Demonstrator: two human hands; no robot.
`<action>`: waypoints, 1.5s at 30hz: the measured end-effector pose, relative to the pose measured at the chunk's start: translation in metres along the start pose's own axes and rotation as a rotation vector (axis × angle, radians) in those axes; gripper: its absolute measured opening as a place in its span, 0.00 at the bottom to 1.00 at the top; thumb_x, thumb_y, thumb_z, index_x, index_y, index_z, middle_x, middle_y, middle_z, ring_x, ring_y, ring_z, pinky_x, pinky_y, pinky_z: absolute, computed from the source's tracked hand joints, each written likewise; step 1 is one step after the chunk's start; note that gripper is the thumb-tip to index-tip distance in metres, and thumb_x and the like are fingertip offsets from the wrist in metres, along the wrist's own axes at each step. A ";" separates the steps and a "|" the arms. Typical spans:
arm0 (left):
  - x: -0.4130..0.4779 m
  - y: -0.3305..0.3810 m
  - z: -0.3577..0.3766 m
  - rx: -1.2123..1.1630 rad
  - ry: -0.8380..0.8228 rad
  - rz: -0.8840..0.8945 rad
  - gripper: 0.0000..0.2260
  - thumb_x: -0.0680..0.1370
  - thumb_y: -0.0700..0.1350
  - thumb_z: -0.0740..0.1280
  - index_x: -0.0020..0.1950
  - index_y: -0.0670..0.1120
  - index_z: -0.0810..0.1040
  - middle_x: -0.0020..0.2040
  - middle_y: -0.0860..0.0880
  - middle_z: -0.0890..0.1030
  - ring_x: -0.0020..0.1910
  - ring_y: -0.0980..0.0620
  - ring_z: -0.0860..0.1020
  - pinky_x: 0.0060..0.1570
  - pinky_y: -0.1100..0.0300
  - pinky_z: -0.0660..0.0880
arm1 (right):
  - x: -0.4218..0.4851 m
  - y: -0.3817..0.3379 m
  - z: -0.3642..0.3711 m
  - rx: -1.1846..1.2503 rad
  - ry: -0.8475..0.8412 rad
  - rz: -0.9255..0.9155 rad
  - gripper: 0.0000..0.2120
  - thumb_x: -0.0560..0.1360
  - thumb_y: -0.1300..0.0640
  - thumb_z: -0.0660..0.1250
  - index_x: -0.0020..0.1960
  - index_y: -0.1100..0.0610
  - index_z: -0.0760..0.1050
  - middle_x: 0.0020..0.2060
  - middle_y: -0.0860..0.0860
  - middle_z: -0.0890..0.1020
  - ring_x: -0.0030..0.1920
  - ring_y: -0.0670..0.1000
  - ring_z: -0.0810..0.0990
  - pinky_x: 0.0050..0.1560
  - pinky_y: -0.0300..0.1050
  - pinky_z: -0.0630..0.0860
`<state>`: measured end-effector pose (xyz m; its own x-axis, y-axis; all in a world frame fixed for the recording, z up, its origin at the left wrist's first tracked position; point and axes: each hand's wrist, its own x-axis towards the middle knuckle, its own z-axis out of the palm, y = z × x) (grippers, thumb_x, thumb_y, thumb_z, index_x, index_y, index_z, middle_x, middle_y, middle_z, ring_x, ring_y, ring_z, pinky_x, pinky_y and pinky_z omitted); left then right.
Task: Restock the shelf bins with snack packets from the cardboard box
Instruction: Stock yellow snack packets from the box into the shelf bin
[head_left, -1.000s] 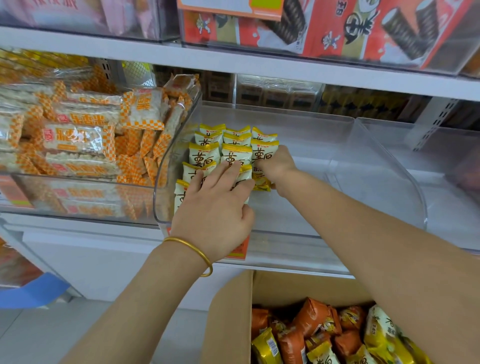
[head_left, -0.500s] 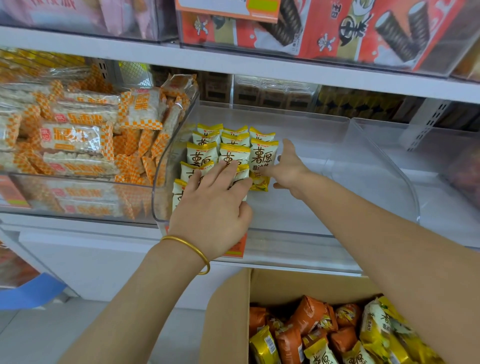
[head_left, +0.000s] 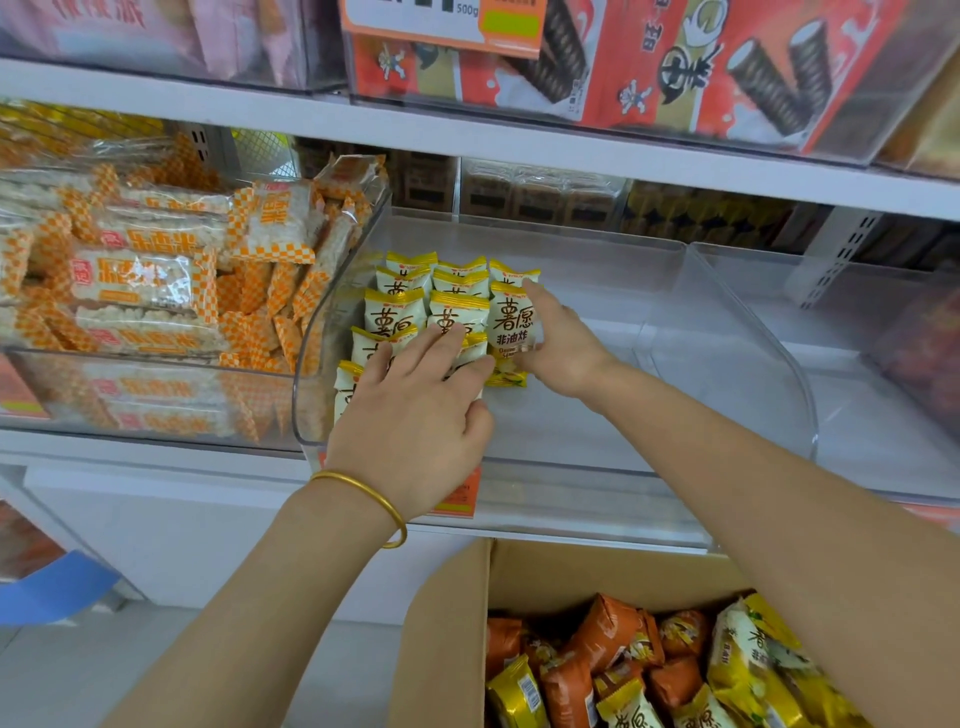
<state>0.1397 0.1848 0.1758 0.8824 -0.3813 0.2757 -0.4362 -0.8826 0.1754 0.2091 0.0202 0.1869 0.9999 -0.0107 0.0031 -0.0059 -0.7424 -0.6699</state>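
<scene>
Centre of frame: clear shelf bin (head_left: 753, 358) holds rows of yellow-and-white snack packets (head_left: 397, 312) packed into its left part; rest of bin floor bare. L hand (head_left: 415, 415), gold bangle (head_left: 363, 493) on wrist, lies flat on the front packets w/ fingers spread, pressing not pinching. R hand (head_left: 563, 343) sits at the right edge of the rows, thumb on top & fingers behind 1 upright packet (head_left: 514, 325), pinching it against the stack. Bottom right: open cardboard box (head_left: 452, 639) w/ orange and yellow packets loose inside. Left of frame: 2nd bin (head_left: 156, 410) full of orange-checked rice bars. Upper right, on the shelf above: red boxes (head_left: 701, 57) w/ wafer-roll art.
</scene>
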 end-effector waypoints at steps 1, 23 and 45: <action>0.000 0.000 0.000 -0.006 0.007 0.003 0.36 0.69 0.57 0.34 0.74 0.57 0.63 0.78 0.53 0.54 0.76 0.53 0.49 0.74 0.49 0.50 | -0.003 0.002 -0.003 0.012 0.006 -0.004 0.36 0.77 0.64 0.65 0.78 0.51 0.51 0.71 0.59 0.63 0.68 0.58 0.68 0.65 0.48 0.69; -0.121 0.122 0.104 -0.199 -0.257 0.461 0.16 0.77 0.47 0.55 0.56 0.47 0.80 0.64 0.49 0.76 0.57 0.48 0.75 0.51 0.54 0.77 | -0.247 0.275 -0.004 -0.284 -0.045 0.470 0.23 0.78 0.57 0.64 0.73 0.57 0.66 0.65 0.61 0.74 0.63 0.60 0.74 0.59 0.49 0.71; -0.086 0.153 0.145 -1.119 -0.818 -0.623 0.33 0.71 0.67 0.61 0.65 0.44 0.73 0.51 0.45 0.81 0.50 0.47 0.80 0.56 0.48 0.76 | -0.273 0.171 0.038 0.021 -0.189 0.069 0.19 0.80 0.55 0.61 0.69 0.45 0.66 0.52 0.56 0.74 0.54 0.53 0.72 0.56 0.48 0.71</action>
<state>0.0230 0.0422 0.0416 0.6588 -0.4131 -0.6288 0.4582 -0.4426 0.7708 -0.0647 -0.0784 0.0432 0.9812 0.0662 -0.1811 -0.0761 -0.7299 -0.6793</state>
